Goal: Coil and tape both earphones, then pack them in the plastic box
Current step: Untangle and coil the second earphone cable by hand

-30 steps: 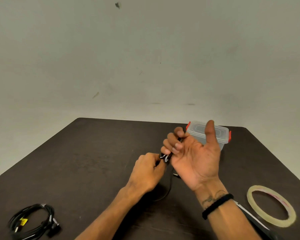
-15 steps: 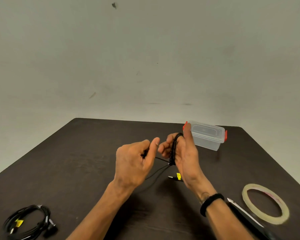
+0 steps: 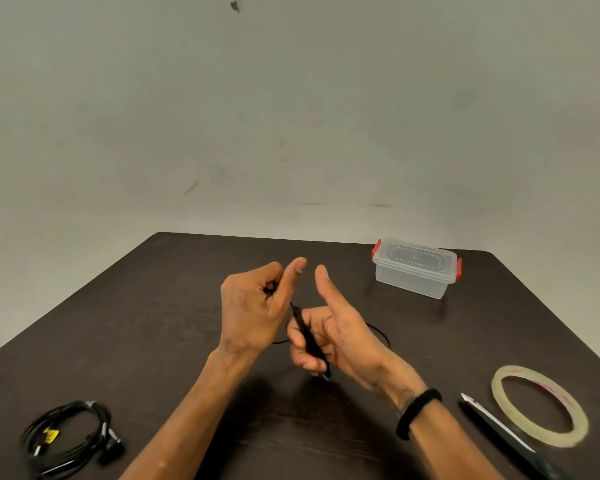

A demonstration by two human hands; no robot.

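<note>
Both hands are up over the middle of the dark table [image 3: 174, 306]. The left hand [image 3: 253, 313] has its fingers curled in, pinching the black cable of the earphone [image 3: 309, 337], thumb sticking straight up. The right hand [image 3: 336, 337] sits just beside it, fingers wrapped round the coiled bundle, thumb raised too. That bundle runs long and narrow, slanting from up near the left thumb down toward the near edge, a metal tip poking out below the right fingers. A loop of cable trails out behind the right wrist.

Over at the near left corner lies the second earphone [image 3: 66, 434], loosely coiled. The plastic box [image 3: 415, 268], lid on, red clips, sits by the far right corner. Tape roll [image 3: 539, 405] flat at the right edge, scissors [image 3: 496, 427] just beside it.
</note>
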